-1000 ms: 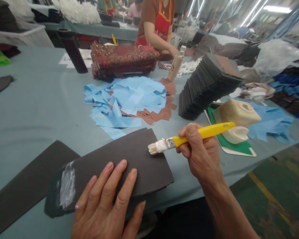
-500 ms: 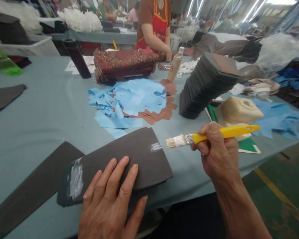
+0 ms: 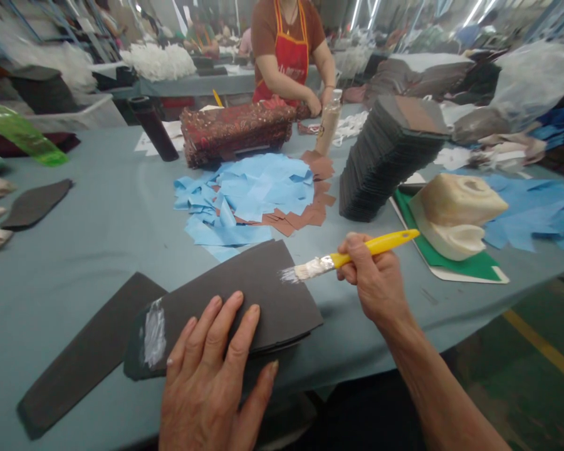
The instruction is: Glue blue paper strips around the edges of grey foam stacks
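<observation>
Left hand [image 3: 211, 382] lay spread on the dark panel [image 3: 272, 285], directly beneath its fingers. Right hand [image 3: 376, 282] pinched the yellow brush [image 3: 390, 241], bristles touching the panel's end nearest that hand. Best handling, by my judgement: steady flat pressure, light even strokes, left fingers clear of the white smear [image 3: 154, 335] beyond them.

Panel stack [image 3: 270, 282] on table [image 3: 108, 232]; brush [image 3: 328, 262] at right end; fabric strips [image 3: 266, 188] behind.
</observation>
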The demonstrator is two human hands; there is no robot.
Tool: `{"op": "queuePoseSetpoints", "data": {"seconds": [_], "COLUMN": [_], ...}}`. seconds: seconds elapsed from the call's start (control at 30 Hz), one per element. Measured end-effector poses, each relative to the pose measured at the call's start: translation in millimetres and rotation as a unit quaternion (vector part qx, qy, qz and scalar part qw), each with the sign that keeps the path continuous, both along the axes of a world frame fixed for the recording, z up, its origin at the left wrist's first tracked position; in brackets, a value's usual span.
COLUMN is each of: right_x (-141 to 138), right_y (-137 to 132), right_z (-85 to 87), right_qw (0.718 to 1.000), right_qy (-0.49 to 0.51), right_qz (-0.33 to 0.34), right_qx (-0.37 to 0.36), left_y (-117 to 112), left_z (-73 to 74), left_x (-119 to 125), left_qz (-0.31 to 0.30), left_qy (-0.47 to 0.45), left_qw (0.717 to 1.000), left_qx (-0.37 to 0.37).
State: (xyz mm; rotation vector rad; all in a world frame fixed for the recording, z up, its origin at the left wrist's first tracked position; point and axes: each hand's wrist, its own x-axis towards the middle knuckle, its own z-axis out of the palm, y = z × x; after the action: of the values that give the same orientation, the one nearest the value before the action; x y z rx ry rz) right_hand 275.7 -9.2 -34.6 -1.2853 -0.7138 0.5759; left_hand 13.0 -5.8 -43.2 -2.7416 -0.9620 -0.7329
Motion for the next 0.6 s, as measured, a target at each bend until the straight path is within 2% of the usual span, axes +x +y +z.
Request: {"op": "queuePoseSetpoints", "data": {"seconds": [0.1,0.17,0.3,0.47,0.6], "right_x": [1.7,-4.4,-13.7,2.9,8.5], "right_y": [-1.7,0.7,7.5,-2.6,-13.0], "right_z": [1.8,5.2,4.0,-5.7,-3.6], "right_qw": [0.999,0.998,0.999,0.999,0.998], "right_qy": [0.014,0.02,0.017,0.003,0.024], "right_qz": [-0.024,-0.001,0.033,-0.042,-0.054], "right_qx": [0.036,0.055,0.024,0.008,0.038], "left_y": [0.4,1.0,0.1,-1.9,-0.8], "left_z": [0.0,-0.3,-0.8,0.2,1.1], "left_x": [-2.2,-3.4,-2.7,0.1,0.4], "left_qz": [0.003,0.004,0.0,0.006,0.005], "left_qy": [0.002,0.011,0.01,-0.012,0.0], "left_qw": [1.0,1.0,1.0,1.0,1.0], "left_qx": [-0.01,-0.011,-0.005,-0.017,-0.013]}}
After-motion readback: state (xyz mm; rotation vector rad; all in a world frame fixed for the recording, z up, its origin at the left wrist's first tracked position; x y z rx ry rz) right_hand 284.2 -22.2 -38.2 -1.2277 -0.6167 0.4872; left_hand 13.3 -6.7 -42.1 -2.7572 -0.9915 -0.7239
